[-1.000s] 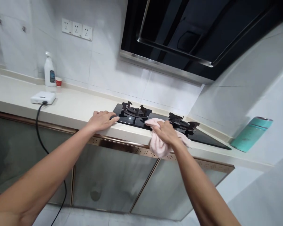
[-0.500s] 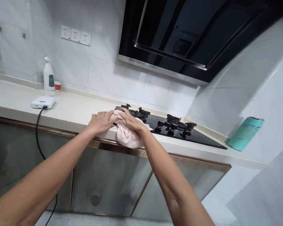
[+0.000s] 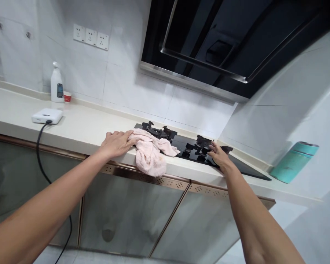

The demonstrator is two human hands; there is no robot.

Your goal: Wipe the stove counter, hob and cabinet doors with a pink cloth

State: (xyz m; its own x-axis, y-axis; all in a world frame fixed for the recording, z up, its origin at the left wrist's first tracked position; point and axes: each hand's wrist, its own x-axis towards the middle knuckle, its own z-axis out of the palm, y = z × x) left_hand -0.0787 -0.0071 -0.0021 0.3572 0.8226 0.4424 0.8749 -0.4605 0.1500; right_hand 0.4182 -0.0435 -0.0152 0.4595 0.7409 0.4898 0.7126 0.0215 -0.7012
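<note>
A crumpled pale pink towel (image 3: 151, 154) lies over the front left part of the black gas hob (image 3: 183, 143), one fold hanging past the counter edge. My left hand (image 3: 117, 143) rests at the counter's front, its fingertips and thumb closed on the towel's left end. Over on the right, my right hand (image 3: 218, 154) is at the front of the right burner (image 3: 203, 145), empty, with thumb and fingers apart. Whether its fingertips touch the burner's support is unclear. The left burner (image 3: 158, 132) stands just behind the towel.
A white box (image 3: 47, 116) with a black cable sits on the counter at left. Behind it are a white spray bottle (image 3: 57, 84) and a small red-and-white cup (image 3: 67, 96). A turquoise flask (image 3: 294, 162) stands right of the hob. The dark range hood (image 3: 203, 47) overhangs it.
My right hand has let go of the towel and moved right to the right burner. The towel now lies more spread out; my left hand has stayed at its left end.
</note>
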